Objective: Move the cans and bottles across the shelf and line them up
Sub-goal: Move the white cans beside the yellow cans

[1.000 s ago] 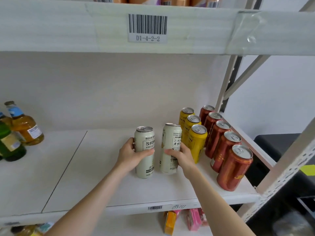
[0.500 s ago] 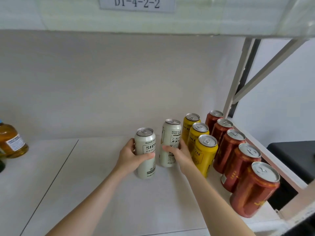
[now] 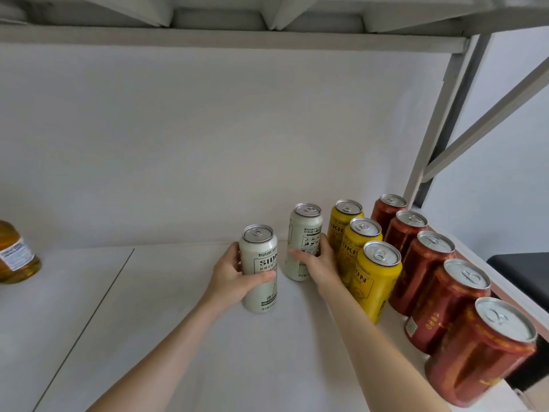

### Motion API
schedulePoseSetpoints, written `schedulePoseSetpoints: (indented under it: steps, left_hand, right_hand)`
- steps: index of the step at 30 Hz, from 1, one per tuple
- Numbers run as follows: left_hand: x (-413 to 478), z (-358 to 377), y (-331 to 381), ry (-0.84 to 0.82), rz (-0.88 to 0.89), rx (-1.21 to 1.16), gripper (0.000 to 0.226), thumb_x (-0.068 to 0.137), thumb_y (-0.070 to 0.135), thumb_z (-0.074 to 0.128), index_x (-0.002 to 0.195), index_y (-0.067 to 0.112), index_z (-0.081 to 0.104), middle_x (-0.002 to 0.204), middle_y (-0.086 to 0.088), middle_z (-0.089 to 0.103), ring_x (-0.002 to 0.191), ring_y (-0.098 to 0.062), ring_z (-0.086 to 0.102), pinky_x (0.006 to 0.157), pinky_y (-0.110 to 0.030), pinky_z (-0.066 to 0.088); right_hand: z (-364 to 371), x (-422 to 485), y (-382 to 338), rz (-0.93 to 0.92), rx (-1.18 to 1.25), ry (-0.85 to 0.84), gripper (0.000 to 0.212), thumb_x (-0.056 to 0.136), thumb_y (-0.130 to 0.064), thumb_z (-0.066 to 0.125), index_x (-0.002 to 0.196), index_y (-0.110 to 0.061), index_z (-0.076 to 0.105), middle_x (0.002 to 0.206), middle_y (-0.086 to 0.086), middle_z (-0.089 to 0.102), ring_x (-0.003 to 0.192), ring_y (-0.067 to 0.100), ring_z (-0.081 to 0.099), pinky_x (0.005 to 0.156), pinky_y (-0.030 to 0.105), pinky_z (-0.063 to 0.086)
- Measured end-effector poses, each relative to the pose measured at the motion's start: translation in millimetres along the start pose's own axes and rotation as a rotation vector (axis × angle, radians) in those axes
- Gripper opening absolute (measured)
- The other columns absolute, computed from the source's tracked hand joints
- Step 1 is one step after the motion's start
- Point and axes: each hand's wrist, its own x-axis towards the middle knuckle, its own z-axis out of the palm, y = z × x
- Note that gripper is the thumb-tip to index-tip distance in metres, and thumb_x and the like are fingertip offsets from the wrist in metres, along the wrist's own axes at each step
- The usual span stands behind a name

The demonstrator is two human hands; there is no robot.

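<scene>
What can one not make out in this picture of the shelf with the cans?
Head view only:
1. Amber bottle: cut off by the left edge; its label is blurred.
2. Rear white can: the right hand covers part of its print; the rest is too small.
3. Front white can: the left hand hides its left side.

Your left hand (image 3: 231,278) grips the near white can (image 3: 263,257); your right hand (image 3: 322,261) wraps the far white can (image 3: 303,230). Both cans upright on the shelf (image 3: 178,337). To their right, a row of yellow cans (image 3: 375,281), then a row of red cans (image 3: 424,263).
</scene>
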Motion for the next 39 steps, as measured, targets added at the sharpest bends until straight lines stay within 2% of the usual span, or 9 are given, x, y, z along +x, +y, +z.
schedulePoseSetpoints:
  steps: [8, 12, 16, 19, 21, 26, 28, 33, 39]
  left_hand:
    - [0.1, -1.6, -5.4, -0.002, 0.008, 0.022, 0.068, 0.048, 0.037, 0.089, 0.109, 0.025, 0.062, 0.106, 0.004, 0.073, 0.101, -0.016, 0.069, 0.092, -0.047, 0.055]
    - [-1.8, -1.9, -5.3, 0.006, 0.012, 0.019, 0.070, 0.048, 0.038, 0.090, 0.110, 0.023, 0.061, 0.107, 0.003, 0.073, 0.102, -0.016, 0.068, 0.092, -0.048, 0.055]
    - [-5.3, -2.9, -4.1, -0.008, -0.008, 0.020, 0.073, 0.047, 0.039, 0.091, 0.111, 0.023, 0.062, 0.108, 0.003, 0.073, 0.101, -0.015, 0.070, 0.092, -0.046, 0.055]
    - [-10.7, -7.7, -4.7, -0.058, -0.030, 0.024, 0.070, 0.050, 0.041, 0.090, 0.114, 0.027, 0.063, 0.111, 0.004, 0.073, 0.101, -0.013, 0.070, 0.092, -0.042, 0.056]
    - [-15.3, -13.0, -5.9, -0.087, -0.054, 0.015, 0.067, 0.053, 0.045, 0.087, 0.113, 0.026, 0.065, 0.111, 0.002, 0.073, 0.100, -0.014, 0.070, 0.091, -0.042, 0.056]
    - [-22.5, -15.4, -4.7, -0.081, -0.096, -0.025, 0.070, 0.052, 0.053, 0.082, 0.112, 0.021, 0.066, 0.107, -0.003, 0.073, 0.097, -0.015, 0.072, 0.086, -0.040, 0.059]
    - [-24.4, -12.1, -2.0, -0.082, -0.094, -0.031, 0.071, 0.051, 0.053, 0.082, 0.112, 0.019, 0.065, 0.107, -0.004, 0.073, 0.096, -0.016, 0.072, 0.082, -0.037, 0.060]
    - [-32.2, 3.7, 3.8, -0.126, -0.112, -0.049, 0.073, 0.049, 0.050, 0.084, 0.110, 0.014, 0.063, 0.107, -0.006, 0.073, 0.095, -0.018, 0.073, 0.083, -0.041, 0.060]
    - [-43.8, 34.3, 6.9, -0.169, -0.132, -0.070, 0.074, 0.049, 0.050, 0.085, 0.107, 0.012, 0.060, 0.107, -0.008, 0.073, 0.094, -0.019, 0.073, 0.084, -0.046, 0.060]
  right_hand:
    - [-0.7, -2.9, 9.1, -0.022, -0.017, -0.030, 0.062, 0.074, -0.016, 0.081, 0.128, -0.021, 0.051, 0.117, -0.004, 0.065, 0.108, 0.012, 0.061, 0.084, 0.026, 0.049]
    - [-3.8, -13.9, 15.2, -0.002, -0.004, -0.028, 0.068, 0.078, -0.018, 0.080, 0.137, -0.021, 0.046, 0.126, -0.004, 0.060, 0.114, 0.011, 0.057, 0.078, 0.015, 0.046]
    - [-12.5, -37.7, 14.3, 0.003, -0.018, -0.002, 0.067, 0.083, -0.011, 0.075, 0.142, -0.015, 0.042, 0.128, -0.003, 0.056, 0.121, 0.015, 0.054, 0.094, 0.026, 0.045]
    - [-13.6, -64.5, 14.8, -0.013, -0.011, 0.015, 0.066, 0.083, -0.002, 0.072, 0.140, -0.013, 0.042, 0.122, -0.005, 0.055, 0.114, 0.012, 0.054, 0.097, 0.028, 0.043]
    - [-10.5, -78.3, 21.1, -0.028, -0.052, -0.009, 0.068, 0.080, 0.000, 0.075, 0.139, -0.012, 0.044, 0.127, -0.003, 0.054, 0.116, 0.012, 0.053, 0.101, 0.030, 0.043]
    - [7.4, -88.3, 33.1, -0.035, -0.158, -0.249, 0.074, 0.073, -0.011, 0.084, 0.136, -0.021, 0.048, 0.126, 0.001, 0.060, 0.111, 0.006, 0.059, 0.089, 0.015, 0.046]
    - [12.8, -87.3, 32.8, -0.069, -0.171, -0.303, 0.069, 0.073, -0.012, 0.084, 0.132, -0.025, 0.051, 0.123, -0.001, 0.063, 0.110, 0.005, 0.060, 0.090, 0.016, 0.047]
    - [3.4, -92.0, 31.8, -0.072, -0.139, -0.254, 0.063, 0.073, -0.009, 0.083, 0.127, -0.021, 0.054, 0.113, 0.001, 0.067, 0.102, 0.011, 0.066, 0.085, 0.026, 0.055]
    - [-26.8, -109.5, 31.8, -0.084, -0.096, -0.182, 0.059, 0.074, 0.000, 0.079, 0.125, -0.016, 0.054, 0.110, 0.000, 0.068, 0.098, 0.008, 0.066, 0.078, 0.023, 0.054]
